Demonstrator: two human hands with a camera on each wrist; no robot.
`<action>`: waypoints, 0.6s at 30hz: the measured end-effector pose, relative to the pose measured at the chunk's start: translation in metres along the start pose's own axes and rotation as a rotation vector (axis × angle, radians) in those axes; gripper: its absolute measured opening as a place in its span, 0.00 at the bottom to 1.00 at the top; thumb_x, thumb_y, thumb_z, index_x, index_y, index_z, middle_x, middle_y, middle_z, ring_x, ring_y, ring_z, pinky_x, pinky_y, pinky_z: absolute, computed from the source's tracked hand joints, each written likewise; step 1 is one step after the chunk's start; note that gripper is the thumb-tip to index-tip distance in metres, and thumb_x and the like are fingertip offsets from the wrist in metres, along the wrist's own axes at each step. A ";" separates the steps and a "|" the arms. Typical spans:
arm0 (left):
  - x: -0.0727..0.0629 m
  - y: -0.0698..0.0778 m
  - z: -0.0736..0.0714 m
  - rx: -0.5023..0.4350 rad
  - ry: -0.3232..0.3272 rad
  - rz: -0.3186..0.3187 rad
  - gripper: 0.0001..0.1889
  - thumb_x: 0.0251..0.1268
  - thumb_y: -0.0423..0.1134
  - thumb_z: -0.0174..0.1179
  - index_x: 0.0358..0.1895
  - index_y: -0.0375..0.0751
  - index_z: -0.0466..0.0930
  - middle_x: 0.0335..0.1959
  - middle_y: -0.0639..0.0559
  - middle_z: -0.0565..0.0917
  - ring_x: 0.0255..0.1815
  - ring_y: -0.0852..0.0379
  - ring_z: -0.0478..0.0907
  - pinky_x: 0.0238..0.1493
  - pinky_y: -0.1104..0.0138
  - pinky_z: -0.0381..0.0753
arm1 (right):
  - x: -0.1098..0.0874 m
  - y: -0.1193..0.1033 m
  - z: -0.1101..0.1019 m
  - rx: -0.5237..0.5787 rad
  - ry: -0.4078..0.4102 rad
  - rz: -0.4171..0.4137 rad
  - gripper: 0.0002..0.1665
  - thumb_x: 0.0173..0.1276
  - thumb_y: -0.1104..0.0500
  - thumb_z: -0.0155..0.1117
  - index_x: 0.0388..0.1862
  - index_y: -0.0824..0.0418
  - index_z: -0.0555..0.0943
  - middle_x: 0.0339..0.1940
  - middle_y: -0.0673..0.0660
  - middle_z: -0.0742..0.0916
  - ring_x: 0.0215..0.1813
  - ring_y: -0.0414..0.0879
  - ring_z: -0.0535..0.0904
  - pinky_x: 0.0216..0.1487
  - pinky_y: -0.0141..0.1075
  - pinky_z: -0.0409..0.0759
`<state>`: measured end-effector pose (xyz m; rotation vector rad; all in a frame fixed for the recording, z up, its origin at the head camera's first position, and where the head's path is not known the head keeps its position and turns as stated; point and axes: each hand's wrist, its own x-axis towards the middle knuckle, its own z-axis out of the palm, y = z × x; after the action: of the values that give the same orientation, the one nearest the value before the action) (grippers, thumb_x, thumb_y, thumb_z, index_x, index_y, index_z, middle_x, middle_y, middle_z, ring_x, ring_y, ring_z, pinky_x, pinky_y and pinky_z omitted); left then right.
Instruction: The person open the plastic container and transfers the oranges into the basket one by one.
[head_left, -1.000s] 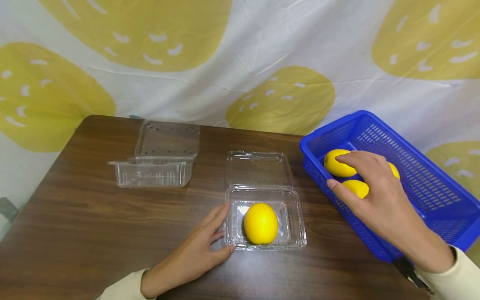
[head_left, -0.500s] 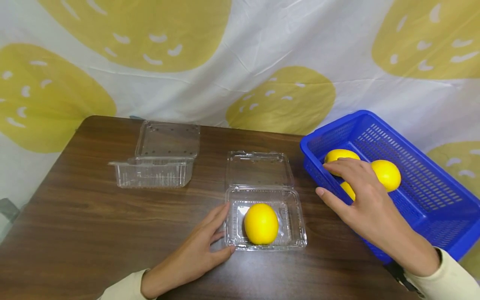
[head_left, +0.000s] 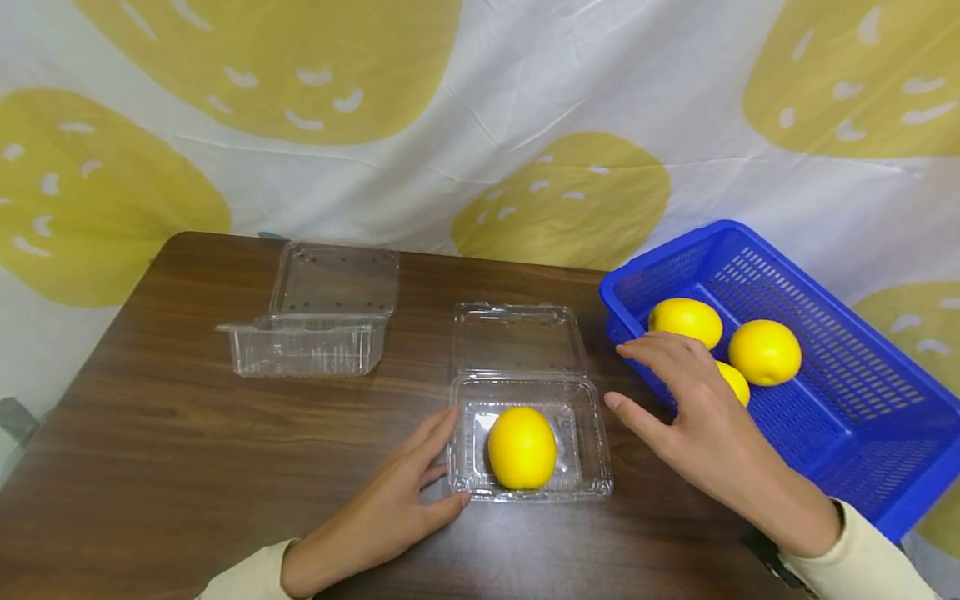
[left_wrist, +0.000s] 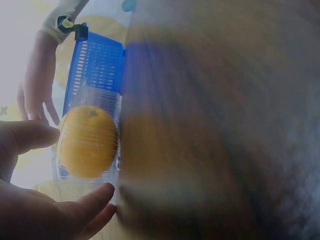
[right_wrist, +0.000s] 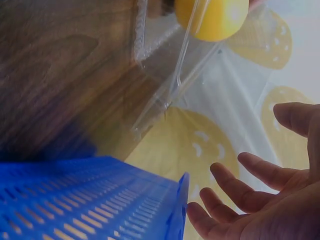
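A yellow-orange citrus fruit, an orange by its look (head_left: 522,448), sits in the base of an open clear plastic clamshell box (head_left: 603,479). Against the box's left side rests my left hand (head_left: 382,508), fingertips on the wall and thumb at the front left corner. The left wrist view shows the same orange (left_wrist: 89,142) through the plastic, a small green stem mark on it. My right hand (head_left: 712,442) hovers between the box and the blue basket (head_left: 862,417). It holds nothing; in the right wrist view its fingers (right_wrist: 235,187) are spread and slightly bent.
Three more oranges (head_left: 765,352) lie at the basket's near left end, one partly behind the right hand. A second open clamshell box (head_left: 307,346) stands at the back left of the brown table (head_left: 187,433). A patterned cloth (head_left: 420,183) hangs behind.
My right hand has moved left and toward me, from over the oranges past the basket's edge, uncovering more of the fruit. The left hand and the box have stayed put.
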<state>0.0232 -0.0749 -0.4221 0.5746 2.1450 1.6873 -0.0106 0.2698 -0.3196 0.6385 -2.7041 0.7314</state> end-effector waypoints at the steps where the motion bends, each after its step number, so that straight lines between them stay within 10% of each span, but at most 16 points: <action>1: 0.000 0.000 0.000 -0.002 -0.001 0.001 0.50 0.72 0.31 0.72 0.91 0.38 0.50 0.90 0.37 0.55 0.84 0.35 0.65 0.75 0.56 0.79 | 0.000 -0.001 0.001 0.003 -0.006 0.001 0.32 0.66 0.60 0.83 0.68 0.62 0.84 0.66 0.59 0.86 0.72 0.60 0.75 0.76 0.33 0.68; 11: 0.000 0.001 0.001 0.003 0.010 0.015 0.50 0.71 0.29 0.72 0.90 0.34 0.52 0.89 0.35 0.56 0.84 0.34 0.65 0.74 0.57 0.80 | 0.000 -0.006 0.016 0.011 -0.003 -0.028 0.31 0.64 0.60 0.84 0.66 0.62 0.85 0.67 0.60 0.86 0.73 0.59 0.75 0.77 0.33 0.68; 18: 0.000 0.001 0.000 -0.004 0.002 0.005 0.49 0.72 0.30 0.72 0.90 0.35 0.52 0.89 0.36 0.56 0.83 0.35 0.66 0.74 0.57 0.80 | 0.000 -0.008 0.023 0.018 -0.027 -0.025 0.31 0.65 0.58 0.83 0.66 0.63 0.85 0.66 0.61 0.86 0.72 0.59 0.75 0.73 0.55 0.74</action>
<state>0.0234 -0.0744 -0.4215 0.5776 2.1428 1.6953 -0.0100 0.2509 -0.3354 0.6904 -2.7117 0.7470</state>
